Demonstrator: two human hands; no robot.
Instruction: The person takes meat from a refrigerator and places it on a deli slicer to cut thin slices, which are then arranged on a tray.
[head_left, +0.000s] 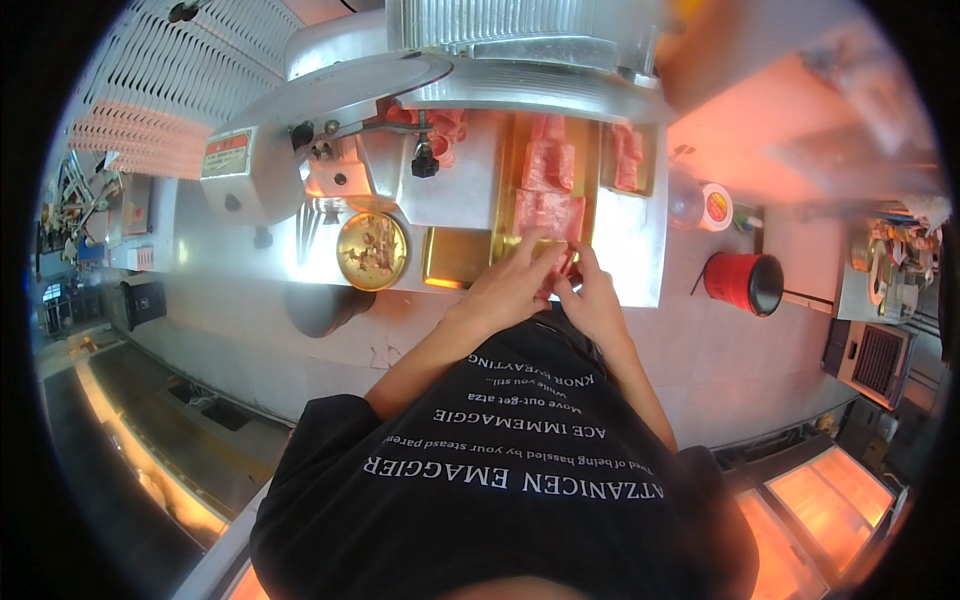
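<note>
A long gold-coloured metal tray (590, 187) lies before me, with overlapping slices of red meat (550, 214) folded in a row along it. Both hands meet over its near end. My left hand (504, 289) has its fingers bent on a small piece of red meat (553, 279). From the other side, my right hand (594, 300) pinches at the same piece, and the fingers partly hide it. Beyond the hands, a metal meat slicer (525, 86) stands over the far end of the tray. More thin meat slices (448, 129) lie bunched under the slicer.
To the left are a gold rectangular tray (456, 257) and a round gold dish (371, 251) holding scraps. A smaller tray with meat (627, 157) sits to the right. Past the steel table's (630, 255) right edge, a red bucket (739, 283) stands on the floor.
</note>
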